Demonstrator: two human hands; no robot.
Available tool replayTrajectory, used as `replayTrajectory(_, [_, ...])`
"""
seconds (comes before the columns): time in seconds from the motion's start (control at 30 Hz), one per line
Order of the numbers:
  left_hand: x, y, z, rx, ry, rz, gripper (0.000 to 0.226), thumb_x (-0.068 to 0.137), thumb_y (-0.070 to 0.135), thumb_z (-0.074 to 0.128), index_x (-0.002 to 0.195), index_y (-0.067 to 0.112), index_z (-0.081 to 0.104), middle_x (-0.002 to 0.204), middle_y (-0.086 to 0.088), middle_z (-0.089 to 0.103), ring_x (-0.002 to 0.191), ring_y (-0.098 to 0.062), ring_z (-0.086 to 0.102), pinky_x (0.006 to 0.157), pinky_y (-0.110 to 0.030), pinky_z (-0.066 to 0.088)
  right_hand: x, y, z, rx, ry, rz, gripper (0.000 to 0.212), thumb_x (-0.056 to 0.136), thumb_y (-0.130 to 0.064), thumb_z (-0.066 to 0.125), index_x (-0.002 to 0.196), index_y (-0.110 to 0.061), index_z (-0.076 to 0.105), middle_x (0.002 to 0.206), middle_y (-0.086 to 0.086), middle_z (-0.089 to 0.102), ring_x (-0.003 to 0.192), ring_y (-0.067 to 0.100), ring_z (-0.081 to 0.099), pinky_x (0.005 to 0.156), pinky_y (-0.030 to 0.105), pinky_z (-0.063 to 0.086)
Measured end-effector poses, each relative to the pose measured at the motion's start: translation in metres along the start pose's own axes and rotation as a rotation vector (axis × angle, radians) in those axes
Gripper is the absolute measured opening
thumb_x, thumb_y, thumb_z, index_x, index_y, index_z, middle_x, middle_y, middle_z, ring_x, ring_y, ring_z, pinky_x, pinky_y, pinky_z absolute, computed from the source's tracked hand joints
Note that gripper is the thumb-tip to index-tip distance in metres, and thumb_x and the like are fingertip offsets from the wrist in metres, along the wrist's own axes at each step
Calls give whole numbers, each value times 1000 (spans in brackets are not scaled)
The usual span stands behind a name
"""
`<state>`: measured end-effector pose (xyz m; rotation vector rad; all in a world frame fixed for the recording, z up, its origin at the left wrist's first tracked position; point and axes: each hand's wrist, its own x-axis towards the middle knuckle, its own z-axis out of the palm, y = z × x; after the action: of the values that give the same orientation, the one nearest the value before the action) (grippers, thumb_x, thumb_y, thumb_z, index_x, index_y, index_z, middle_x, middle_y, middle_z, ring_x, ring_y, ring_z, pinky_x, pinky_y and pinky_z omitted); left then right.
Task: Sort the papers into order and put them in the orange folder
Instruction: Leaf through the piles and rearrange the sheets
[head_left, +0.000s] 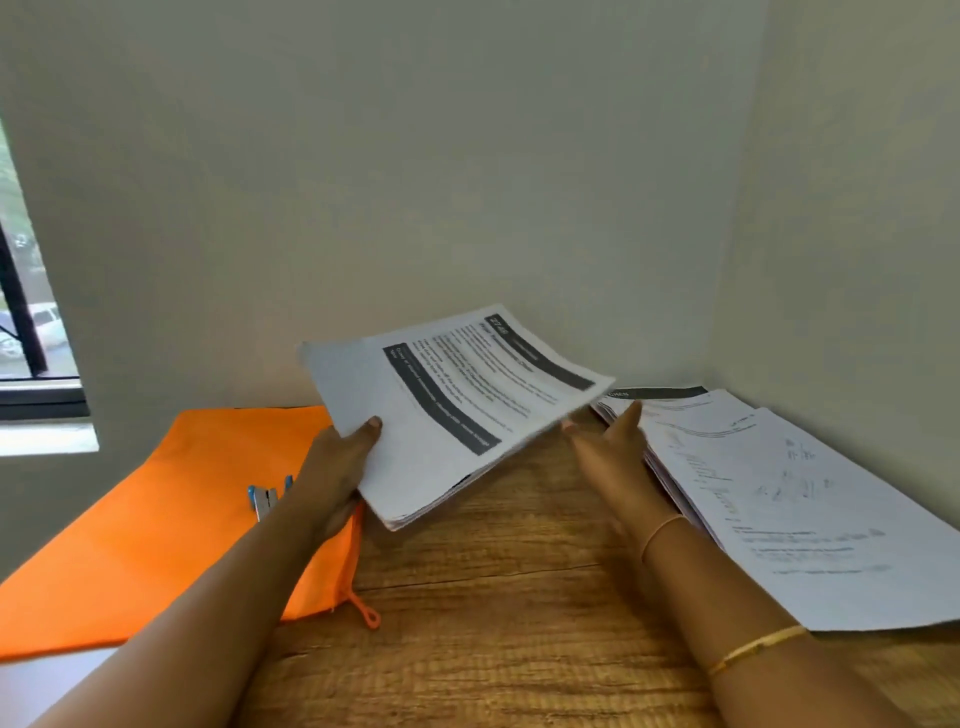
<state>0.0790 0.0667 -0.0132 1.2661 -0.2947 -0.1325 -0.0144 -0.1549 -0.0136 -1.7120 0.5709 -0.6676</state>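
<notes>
left hand (337, 467) gripping a paper stack (457, 410), right hand (613, 452) relaxed
I see the stack lifted off the surface (493, 597), corner over the orange folder's (171, 519) right edge at 9 o'clock; spread pile (779, 493) at 3 o'clock, bare wood between.

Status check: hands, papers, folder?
Left hand grips raised paper stack. Right hand open, beside loose pile. Orange folder flat, small blue item on it.

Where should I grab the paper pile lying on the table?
Take the pile by its left edge, probably, coming across the table: it lies flat, walls block its far and right sides, and the open right hand is beside it.
</notes>
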Motion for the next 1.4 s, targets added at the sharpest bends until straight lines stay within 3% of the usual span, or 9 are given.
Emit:
replayTrajectory(0.07, [-3, -5, 8, -21, 22, 28, 25, 97, 15, 49, 122, 11, 48, 104, -5, 63, 88, -18, 63, 69, -31, 50, -4, 1, 12, 316, -209, 158, 91, 89, -35, 62, 151, -23, -2, 151, 7, 32, 132, 27, 41, 106, 48, 37])
replayTrajectory(0.13, [-8, -11, 17, 9, -7, 29, 27, 96, 16, 50, 123, 11, 49, 109, -8, 63, 94, -22, 63, 73, -33, 51, -10, -1, 23, 560, -372, 238, 52, 92, -25, 58, 140, -18, 39, 124, 7, 61, 103, 21, 62, 84, 40, 53])
replayTrajectory(0.2, [-12, -16, 26, 45, -53, 14, 33, 94, 11, 53, 127, 8, 49, 114, -10, 63, 100, -26, 62, 77, -33, 52, -12, -3, 29, 550, -351, 173, 28, 95, -6, 48, 121, -15, 55, 110, 6, 65, 88, 18, 62, 70, 33, 53])
replayTrajectory(0.33, [-14, -17, 32, -58, -108, -28, 40, 87, -6, 56, 125, 3, 53, 115, -13, 65, 101, -28, 63, 81, -36, 54, -1, -2, 19, 424, -207, 103, 39, 92, 11, 41, 120, -10, 56, 118, 9, 63, 99, 25, 60, 89, 39, 50])
replayTrajectory(0.47, [-5, 0, 16, -181, -45, -45, 28, 86, -8, 55, 109, 7, 56, 102, -14, 65, 84, -23, 66, 59, -29, 58, 9, -2, -1, 332, -125, 104, 36, 91, 10, 45, 121, -8, 55, 108, 10, 63, 93, 27, 60, 86, 40, 50])
replayTrajectory(0.63, [5, 6, -1, 194, -84, 138, 36, 86, 0, 62, 119, 11, 56, 105, -10, 69, 85, -20, 67, 69, -31, 55, 0, -17, -11, 271, -69, -145, 38, 93, 4, 47, 125, -17, 53, 108, 0, 60, 94, 15, 56, 75, 21, 46])
replayTrajectory(0.87, [-2, -10, 10, 588, -161, 482, 36, 89, 10, 62, 119, 22, 46, 113, 7, 60, 101, -5, 60, 80, -23, 54, -15, -30, -17, 147, -106, -497, 34, 97, -1, 44, 99, -34, 51, 93, -20, 57, 85, -9, 53, 70, 0, 44])
replayTrajectory(1.13, [3, -18, 9, 764, -127, 521, 44, 91, 15, 59, 130, 14, 38, 120, 3, 54, 104, -12, 55, 71, -10, 45, -12, -24, -14, 107, -115, -440, 21, 99, -8, 44, 111, -25, 49, 93, -17, 56, 85, -3, 52, 65, 1, 45])
replayTrajectory(1.4, [0, -16, 7, 652, -254, 381, 53, 87, 8, 64, 127, 32, 39, 124, 7, 55, 113, -12, 55, 84, -20, 50, -5, -10, -12, -4, -65, -329, 17, 100, -17, 42, 113, -27, 48, 105, -7, 53, 99, 15, 49, 72, 17, 41])
